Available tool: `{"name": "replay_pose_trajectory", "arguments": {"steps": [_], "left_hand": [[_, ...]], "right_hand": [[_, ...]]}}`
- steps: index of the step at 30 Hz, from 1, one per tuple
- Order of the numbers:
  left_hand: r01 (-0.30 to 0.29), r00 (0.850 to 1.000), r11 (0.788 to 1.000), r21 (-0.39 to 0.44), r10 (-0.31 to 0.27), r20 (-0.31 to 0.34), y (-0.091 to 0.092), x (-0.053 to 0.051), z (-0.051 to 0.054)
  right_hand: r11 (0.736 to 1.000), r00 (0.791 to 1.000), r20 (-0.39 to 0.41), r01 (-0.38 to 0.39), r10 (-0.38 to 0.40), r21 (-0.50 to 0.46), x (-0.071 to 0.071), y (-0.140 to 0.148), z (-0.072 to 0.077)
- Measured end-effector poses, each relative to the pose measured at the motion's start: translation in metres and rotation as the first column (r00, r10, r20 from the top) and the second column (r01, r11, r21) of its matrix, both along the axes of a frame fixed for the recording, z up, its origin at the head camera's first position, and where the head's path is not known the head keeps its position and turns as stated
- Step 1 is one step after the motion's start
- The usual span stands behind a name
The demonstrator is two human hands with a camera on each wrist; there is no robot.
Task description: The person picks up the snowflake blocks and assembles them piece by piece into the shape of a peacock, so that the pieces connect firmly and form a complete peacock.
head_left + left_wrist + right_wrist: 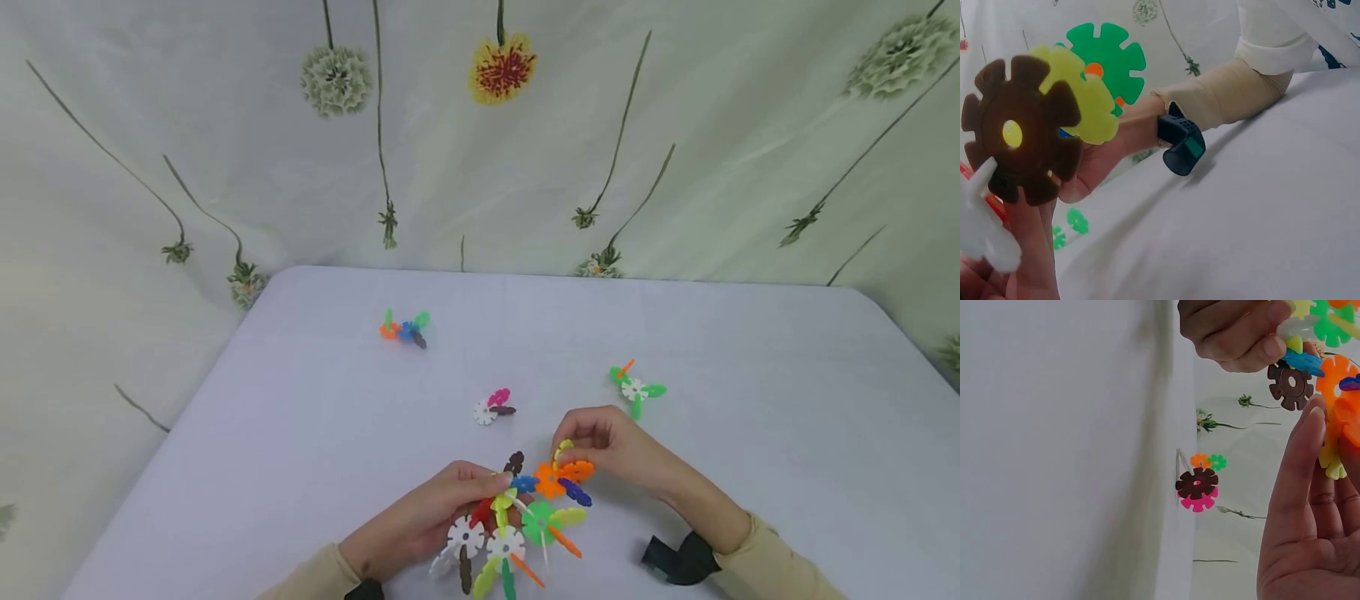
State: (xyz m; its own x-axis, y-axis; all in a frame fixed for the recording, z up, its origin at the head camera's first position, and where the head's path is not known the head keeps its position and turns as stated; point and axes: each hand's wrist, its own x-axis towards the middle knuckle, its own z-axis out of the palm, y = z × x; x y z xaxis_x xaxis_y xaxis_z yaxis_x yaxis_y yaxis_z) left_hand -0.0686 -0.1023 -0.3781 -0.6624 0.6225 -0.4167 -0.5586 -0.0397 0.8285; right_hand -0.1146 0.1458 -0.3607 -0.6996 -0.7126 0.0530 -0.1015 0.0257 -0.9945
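Observation:
My left hand (pixel 420 521) grips a joined cluster of notched plastic snowflake discs in many colours. White discs (pixel 506 546), a green disc (pixel 537 523) and a blue disc (pixel 525 484) are slotted together in it. At the cluster's right end, an orange disc (pixel 548 481) carries more orange and purple pieces. My right hand (pixel 615 446) pinches a yellow disc (pixel 562 451) at this orange part. A brown disc (pixel 1041 156) stands nearest the camera in the left wrist view, hiding some pieces behind it. The left palm is partly hidden by the cluster.
On the white table (pixel 315 433) lie small joined groups of discs: an orange-and-blue group (pixel 407 331) at the far left, a white, pink and brown group (pixel 486 412) in the middle, and a green-and-white group (pixel 634 389) at right. Patterned cloth (pixel 525 167) hangs behind.

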Motion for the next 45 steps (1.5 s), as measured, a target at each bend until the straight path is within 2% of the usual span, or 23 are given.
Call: {"name": "replay_pose_trajectory", "arguments": {"steps": [6,11,15,19,25,28,30,33,36,38,40,42,43,45], "left_hand": [[0.015,0.999,1.0,0.006,-0.016,0.032,0.0,0.0,-0.001],[0.02,0.999,1.0,0.005,-0.02,0.028,-0.001,-0.001,-0.001],[0.012,0.999,1.0,0.005,-0.012,0.031,-0.001,-0.001,-0.001],[-0.011,0.999,0.998,0.059,0.009,0.042,-0.002,-0.002,0.0],[-0.011,1.0,0.986,0.169,0.008,0.021,-0.001,-0.001,0.002],[-0.033,0.999,0.988,0.15,0.034,-0.009,-0.001,-0.002,0.002],[-0.041,0.998,0.992,0.123,0.046,-0.038,-0.001,-0.003,0.002],[-0.03,0.996,0.994,0.102,0.038,-0.08,-0.001,-0.003,0.003],[-0.007,0.992,0.997,0.074,0.017,-0.126,0.0,-0.003,0.003],[-0.008,0.989,0.999,0.047,0.014,-0.144,0.001,-0.002,0.004],[-0.019,0.987,1.0,-0.001,0.018,-0.162,0.001,-0.003,0.004],[-0.029,0.986,0.999,-0.025,0.024,-0.164,0.001,-0.003,0.003],[-0.035,0.987,0.999,-0.035,0.029,-0.161,0.001,-0.004,0.002],[-0.031,0.986,0.999,-0.036,0.024,-0.162,0.002,-0.005,0.001]], "right_hand": [[1.0,1.0,-0.006,-0.015,0.015,-0.023,0.004,-0.001,-0.001],[1.0,1.0,-0.022,-0.019,0.019,-0.014,0.005,-0.002,0.0],[1.0,0.996,-0.091,-0.02,0.018,-0.017,0.003,-0.003,0.002],[1.0,0.99,-0.141,0.024,-0.027,-0.017,-0.001,-0.005,0.004],[0.983,0.972,-0.148,0.183,-0.183,-0.013,0.004,0.008,0.014],[0.979,0.963,-0.177,0.203,-0.201,-0.004,0.012,0.017,0.019],[0.983,0.953,-0.247,0.182,-0.175,0.007,0.016,0.019,0.021],[0.986,0.919,-0.367,0.167,-0.145,0.029,0.022,0.014,0.021],[0.981,0.856,-0.495,0.19,-0.146,0.039,0.026,0.009,0.02],[0.971,0.797,-0.585,0.229,-0.149,0.066,0.03,0.006,0.021],[0.957,0.724,-0.676,0.272,-0.135,0.101,0.033,0.004,0.021],[0.942,0.671,-0.732,0.309,-0.119,0.13,0.035,0.002,0.022],[0.934,0.652,-0.75,0.327,-0.115,0.142,0.036,0.001,0.021],[0.929,0.645,-0.755,0.34,-0.118,0.145,0.036,0.0,0.019]]}}
